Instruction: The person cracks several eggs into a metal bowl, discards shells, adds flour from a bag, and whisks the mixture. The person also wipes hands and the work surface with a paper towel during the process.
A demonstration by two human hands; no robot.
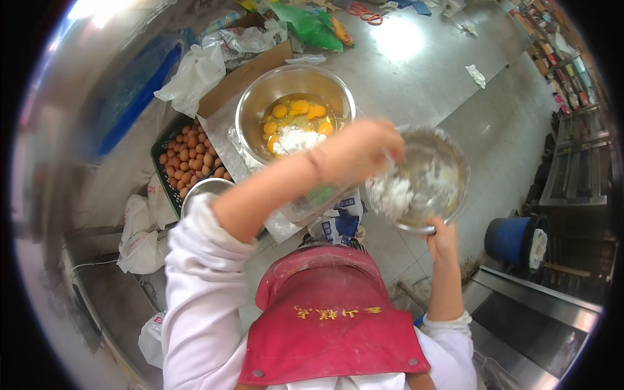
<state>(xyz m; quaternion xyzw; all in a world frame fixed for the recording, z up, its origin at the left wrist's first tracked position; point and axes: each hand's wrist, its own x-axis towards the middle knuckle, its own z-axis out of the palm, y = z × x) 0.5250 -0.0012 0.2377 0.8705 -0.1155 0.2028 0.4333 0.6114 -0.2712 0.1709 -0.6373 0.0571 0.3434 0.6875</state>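
My right hand (pixel 441 239) grips the near rim of a round metal bowl (pixel 460 195) with white powder (pixel 394 197) at its left side and powder smeared on its inside. My left hand (pixel 385 148), blurred, is over this bowl's left edge, fingers bent; whether it holds something cannot be made out. My left forearm crosses in front of a larger stainless steel bowl (pixel 246 102). In that bowl lie several raw egg yolks (pixel 279 111) in egg white, with a heap of white powder (pixel 297 140) on the near side.
A green crate (pixel 158 151) of brown eggs (pixel 192 156) stands left, beside a partly hidden metal bowl (pixel 209 185). Behind are a cardboard box (pixel 248 80), plastic bags (pixel 195 78), a green bag (pixel 304 24) and red-handled scissors (pixel 365 13). A blue bucket (pixel 509 242) stands right.
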